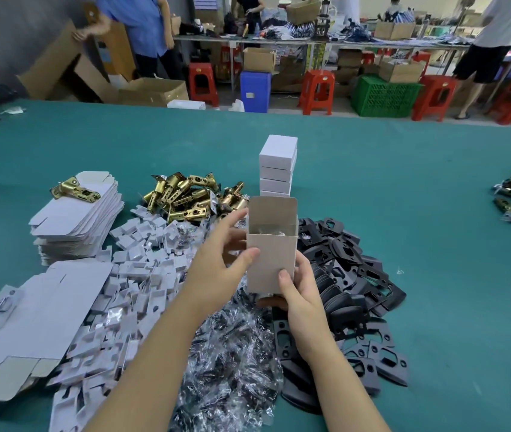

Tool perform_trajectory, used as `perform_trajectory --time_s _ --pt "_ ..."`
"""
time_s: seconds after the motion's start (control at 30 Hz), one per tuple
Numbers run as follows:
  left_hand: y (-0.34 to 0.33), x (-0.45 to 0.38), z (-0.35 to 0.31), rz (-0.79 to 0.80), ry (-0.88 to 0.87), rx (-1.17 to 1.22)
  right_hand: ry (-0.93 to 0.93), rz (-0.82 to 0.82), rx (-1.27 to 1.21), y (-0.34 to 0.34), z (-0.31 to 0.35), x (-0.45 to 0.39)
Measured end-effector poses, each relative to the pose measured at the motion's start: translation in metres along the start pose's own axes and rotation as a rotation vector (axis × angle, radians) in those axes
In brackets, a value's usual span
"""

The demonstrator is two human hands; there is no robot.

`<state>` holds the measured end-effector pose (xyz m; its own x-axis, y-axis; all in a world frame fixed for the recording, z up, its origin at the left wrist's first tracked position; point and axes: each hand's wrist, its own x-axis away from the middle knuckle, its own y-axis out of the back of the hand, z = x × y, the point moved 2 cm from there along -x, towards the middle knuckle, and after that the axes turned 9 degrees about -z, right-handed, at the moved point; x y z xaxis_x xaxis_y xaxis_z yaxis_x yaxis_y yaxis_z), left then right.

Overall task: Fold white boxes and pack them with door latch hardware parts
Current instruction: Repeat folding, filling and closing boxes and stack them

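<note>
We see a white box (271, 260) over a teal table (404, 198), beside brass-gold latches (185, 194), black plates (351, 275), white inserts (142, 266) and red stools (316, 90).

Box (271, 260) contents glinting, perhaps bagged.

An open white box (272, 260) stood upright above the bench (404, 188), top flap raised, with brass latches (185, 194) heaped behind and black plates (354, 275) beside it.

No readable text, labels or numbers anywhere; boxes (272, 254) plain white, far-bench packaging too blurred to read.
</note>
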<state>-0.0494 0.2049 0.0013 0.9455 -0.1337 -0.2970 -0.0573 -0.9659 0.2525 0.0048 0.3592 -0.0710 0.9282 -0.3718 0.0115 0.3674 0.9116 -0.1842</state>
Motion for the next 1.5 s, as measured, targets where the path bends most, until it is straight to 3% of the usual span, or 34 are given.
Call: perform_trajectory --time_s 0.23,0.37,0.57,1.23,1.4,1.5 --pt "0.009 0.007 0.018 -0.029 0.035 0.1 0.314 -0.137 0.377 0.001 0.008 0.013" --pt "0.011 0.014 0.019 -0.016 0.007 0.08 0.423 -0.227 0.389 0.002 0.011 0.014" --pt "0.008 0.022 0.02 0.025 0.026 0.005 0.521 -0.207 0.379 0.003 0.011 0.015" --pt "0.002 0.028 0.023 -0.008 -0.074 -0.064 0.526 -0.163 0.373 0.003 0.013 0.013" --pt "0.001 0.028 0.015 -0.042 -0.199 -0.119 0.543 -0.184 0.346 0.003 0.015 0.014" --pt "-0.001 0.023 0.011 -0.106 -0.078 -0.013 0.532 -0.186 0.326 0.002 0.015 0.014"
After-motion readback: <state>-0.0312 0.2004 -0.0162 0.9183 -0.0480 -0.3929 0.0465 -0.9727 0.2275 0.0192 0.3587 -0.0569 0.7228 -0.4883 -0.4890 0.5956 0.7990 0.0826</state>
